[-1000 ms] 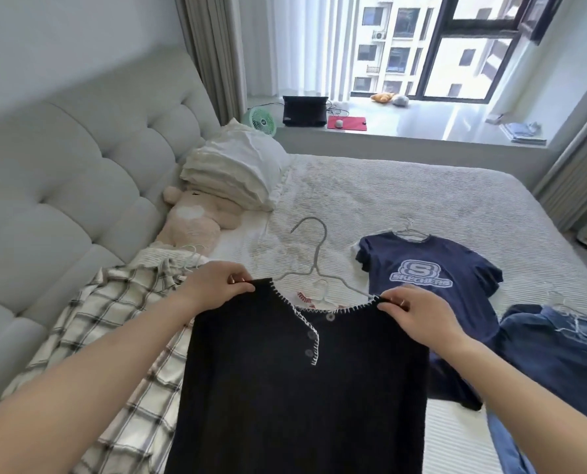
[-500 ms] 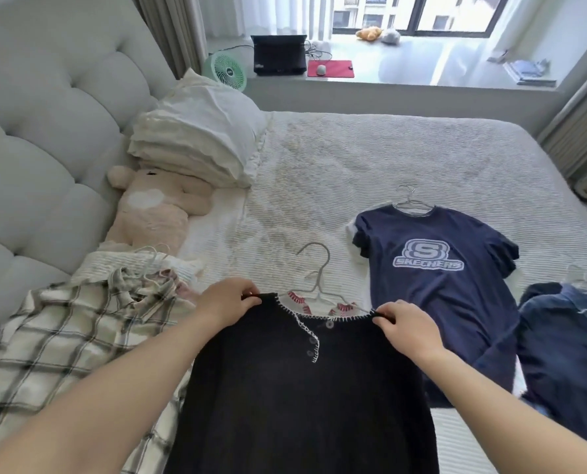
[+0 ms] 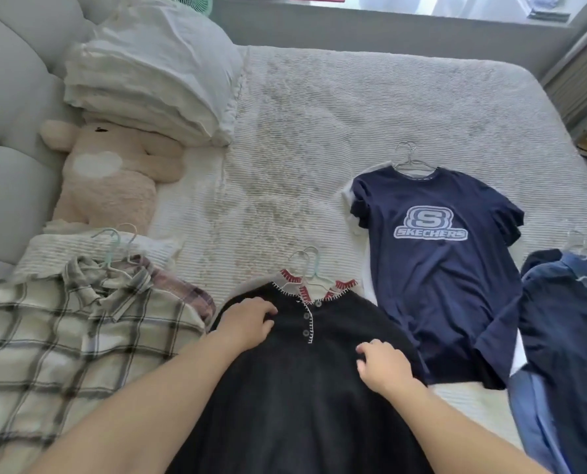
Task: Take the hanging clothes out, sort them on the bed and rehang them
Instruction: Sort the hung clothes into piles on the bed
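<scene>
From the head camera, looking down at a bed (image 3: 405, 107) with a bumpy white cover; a black top (image 3: 298, 388) lies flat on the near middle of the bed, with three small buttons and white stitches at the neck; under it peeks a white top with red stitches (image 3: 345, 284), and hangers (image 3: 307, 265) poke out past the neck on the far side; the left hand (image 3: 247, 323) rests on the black top just left of the buttons, fingers bent a little and lying on the cloth, and I cannot tell if it pinches any cloth; the right hand (image 3: 384, 366) rests on the black top nearer and to the right, fingers bent down onto the cloth, and I cannot tell if it grabs any either; to the left lies a checked shirt (image 3: 62, 343) with a pale green hanger (image 3: 109, 248) at its collar, touching the black top's left edge; to the right lies a dark blue T-shirt (image 3: 439, 275) with a big logo on the front and a thin hanger (image 3: 410, 160) at its neck; at the far right edge lies a pile of blue clothes (image 3: 572, 336); far on the left sits a stack of white pillows (image 3: 155, 70), and a soft tan teddy bear (image 3: 110, 179) lies just near of it, beside the padded headboard (image 3: 8, 107).
</scene>
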